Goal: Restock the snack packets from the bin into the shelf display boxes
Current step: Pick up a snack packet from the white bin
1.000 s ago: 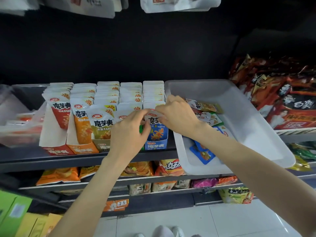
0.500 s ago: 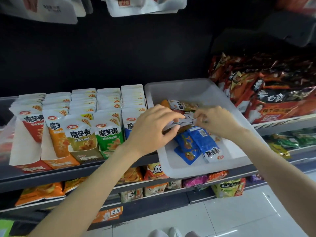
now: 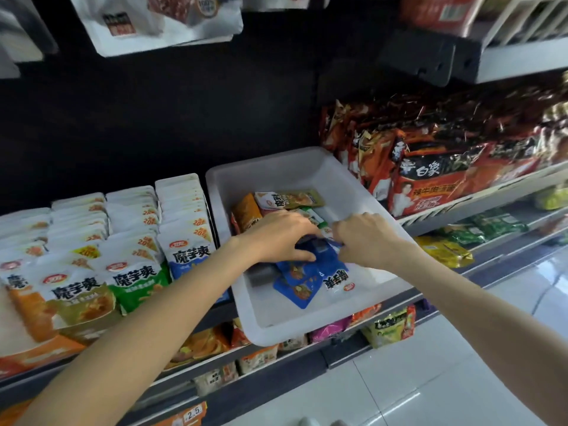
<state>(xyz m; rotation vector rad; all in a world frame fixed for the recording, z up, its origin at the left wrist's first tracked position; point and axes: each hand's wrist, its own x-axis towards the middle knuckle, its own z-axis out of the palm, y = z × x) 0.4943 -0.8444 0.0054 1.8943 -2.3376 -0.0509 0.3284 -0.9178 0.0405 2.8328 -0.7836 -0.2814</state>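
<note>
A white plastic bin (image 3: 362, 192) sits on the shelf at centre. Inside lie several blue snack packets (image 3: 302, 279), with olive (image 3: 295, 199) and orange packets (image 3: 247, 210) farther back. My left hand (image 3: 281, 235) and my right hand (image 3: 367, 239) are both down in the bin, fingers closed on the top of the blue packets. Left of the bin stand display boxes full of upright packets: a blue row (image 3: 189, 250), a green row (image 3: 135, 281) and an olive row (image 3: 76, 296).
Red and orange noodle bags (image 3: 436, 176) fill the shelf to the right of the bin. Lower shelves hold more snack bags (image 3: 390, 327) and a price tag (image 3: 193, 415). White bags (image 3: 159, 23) hang overhead. Pale tiled floor (image 3: 430, 379) lies below.
Both hands left the blue display row, moved right into the bin and now grip the blue packets. The view shifted right with them.
</note>
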